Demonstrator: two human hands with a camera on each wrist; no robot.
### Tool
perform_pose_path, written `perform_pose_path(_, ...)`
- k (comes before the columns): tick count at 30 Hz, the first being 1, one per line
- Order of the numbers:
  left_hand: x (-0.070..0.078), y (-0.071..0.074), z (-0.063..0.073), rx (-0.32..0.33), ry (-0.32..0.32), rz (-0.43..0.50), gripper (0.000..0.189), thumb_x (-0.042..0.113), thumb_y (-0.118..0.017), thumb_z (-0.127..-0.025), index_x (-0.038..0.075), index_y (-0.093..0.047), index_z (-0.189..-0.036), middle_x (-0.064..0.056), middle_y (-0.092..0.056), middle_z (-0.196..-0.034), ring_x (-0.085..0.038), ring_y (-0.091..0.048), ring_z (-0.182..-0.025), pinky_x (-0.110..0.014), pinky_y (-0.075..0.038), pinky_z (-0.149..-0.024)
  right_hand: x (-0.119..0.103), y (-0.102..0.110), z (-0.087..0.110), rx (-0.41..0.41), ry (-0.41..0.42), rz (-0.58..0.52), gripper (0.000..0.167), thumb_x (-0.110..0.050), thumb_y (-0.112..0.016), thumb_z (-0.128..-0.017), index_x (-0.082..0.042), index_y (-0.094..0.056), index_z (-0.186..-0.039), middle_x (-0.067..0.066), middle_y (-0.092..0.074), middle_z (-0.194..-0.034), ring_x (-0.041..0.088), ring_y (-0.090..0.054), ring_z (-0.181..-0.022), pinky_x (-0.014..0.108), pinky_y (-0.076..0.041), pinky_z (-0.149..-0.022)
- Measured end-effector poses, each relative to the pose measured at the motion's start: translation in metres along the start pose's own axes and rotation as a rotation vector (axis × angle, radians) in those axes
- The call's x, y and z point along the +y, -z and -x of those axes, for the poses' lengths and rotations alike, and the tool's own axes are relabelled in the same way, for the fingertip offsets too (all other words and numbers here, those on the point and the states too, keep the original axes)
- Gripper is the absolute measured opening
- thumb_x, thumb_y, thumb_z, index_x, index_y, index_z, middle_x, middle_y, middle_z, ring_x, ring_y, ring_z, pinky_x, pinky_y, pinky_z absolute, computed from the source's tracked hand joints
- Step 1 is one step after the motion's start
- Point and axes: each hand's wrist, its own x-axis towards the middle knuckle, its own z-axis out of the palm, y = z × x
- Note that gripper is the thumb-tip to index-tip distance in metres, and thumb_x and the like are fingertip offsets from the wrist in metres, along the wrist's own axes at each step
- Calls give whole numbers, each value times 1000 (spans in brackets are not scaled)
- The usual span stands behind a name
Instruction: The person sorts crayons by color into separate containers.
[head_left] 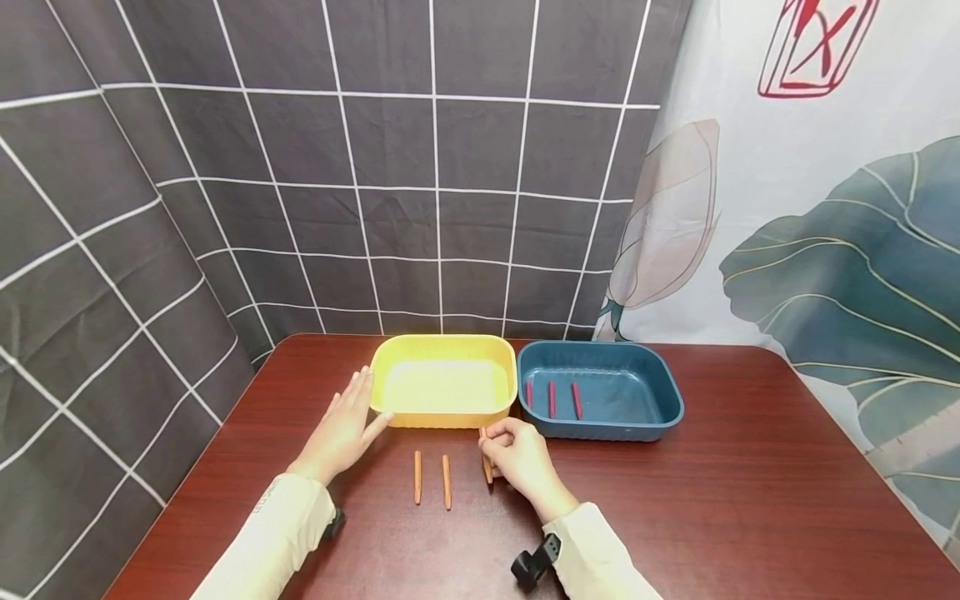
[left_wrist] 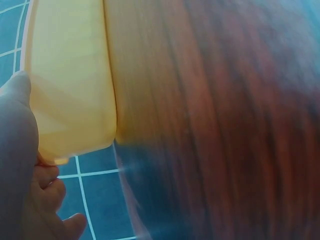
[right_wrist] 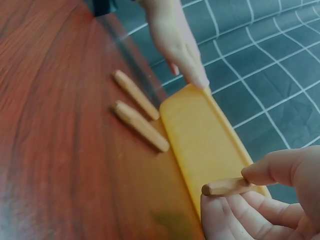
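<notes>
The right hand's (head_left: 527,461) fingers pinch an orange stick (right_wrist: 227,187) between thumb and fingertips, just in front of the yellow tub (head_left: 442,419), near its right corner; I can't tell whether the stick touches the table (head_left: 712,517). The left hand (head_left: 333,437) has its fingers nearly straight and close together along the tub's left side, the thumb spread apart onto its near corner.

Two more orange sticks (head_left: 447,482) lie on the table between the hands, apart from each other, with bare wood between them and the tub. The blue tub (head_left: 607,429) stands just to the yellow one's right, three red sticks (head_left: 552,399) in its left half. Table stretches away to the right of it.

Both forearms, in pale sleeves (head_left: 600,550), angle inward from the near side, the right wrist carrying a black camera (head_left: 536,562).
</notes>
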Motion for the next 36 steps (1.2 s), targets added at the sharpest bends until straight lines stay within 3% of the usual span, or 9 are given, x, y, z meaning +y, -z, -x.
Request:
perform_pose_path(11,-1,0,1,0,5,4,81,37,-59,-103,-12,-22,-155,-29,-24,-162,-45,-22,-150,-65,-22,-118,-17,6,-9,-52,-57,-213,14,-4,-69,-91,7,-66,-98,11,-71,-76,12,-62,-56,33,-61,-58)
perform_pose_path(16,-1,0,1,-1,6,8,81,37,-59,-102,-12,-22,-155,-29,-24,-162,-45,-22,-150,-65,-22,-117,-23,10,-20,-56,-60,-257,16,-3,-68,-90,9,-65,-100,13,-72,-79,11,-64,-57,32,-61,-60)
perform_pose_path(27,0,1,1,-2,1,15,82,39,-58,-103,-11,-21,-156,-28,-24,-162,-45,-21,-150,-65,-21,-118,-39,16,-43,12,-59,-254,13,-2,-68,-89,8,-65,-97,9,-70,-73,11,-62,-53,30,-61,-57)
perform_pose_path(36,1,2,0,-8,3,11,82,40,-57,-103,-11,-21,-156,-28,-23,-162,-44,-21,-151,-64,-21,-118,-47,16,-66,40,-64,-97,14,-6,-68,-92,5,-68,-99,6,-68,-69,10,-62,-54,26,-59,-57)
